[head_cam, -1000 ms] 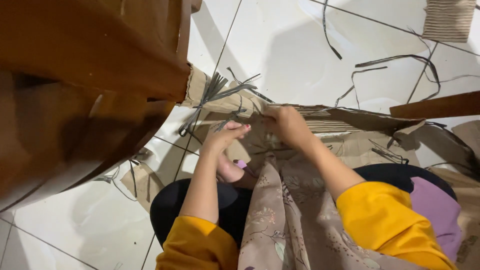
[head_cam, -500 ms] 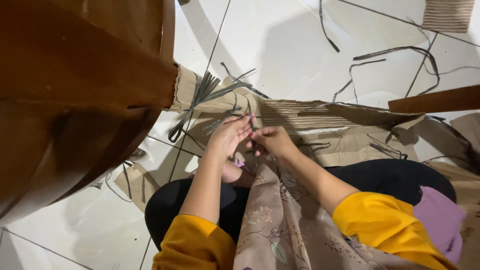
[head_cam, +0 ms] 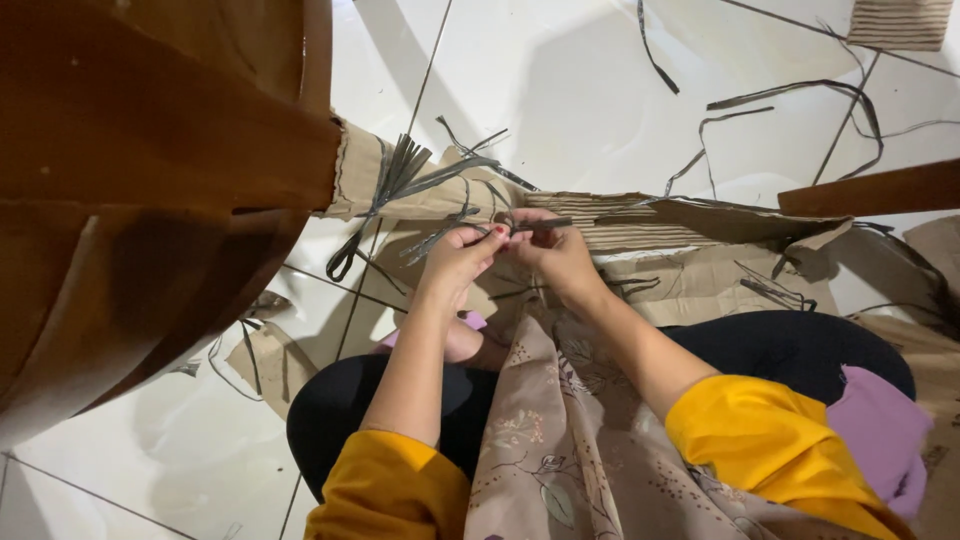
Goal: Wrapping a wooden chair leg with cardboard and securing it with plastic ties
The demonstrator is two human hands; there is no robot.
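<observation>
Here, the left hand [head_cam: 462,255] and right hand [head_cam: 548,250] meet fingertip to fingertip, both pinching a thin dark strip [head_cam: 540,224] above corrugated cardboard [head_cam: 640,235] on the white tiled floor [head_cam: 560,90]. A brown wooden furniture edge [head_cam: 160,150] crowds the left; open floor lies beyond.

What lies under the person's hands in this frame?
Corrugated cardboard wrapped around a wooden piece, bound with dark straps, lies on the white tile floor. The left hand and right hand pinch a strap together; the spot directly beneath them is hidden.
</observation>
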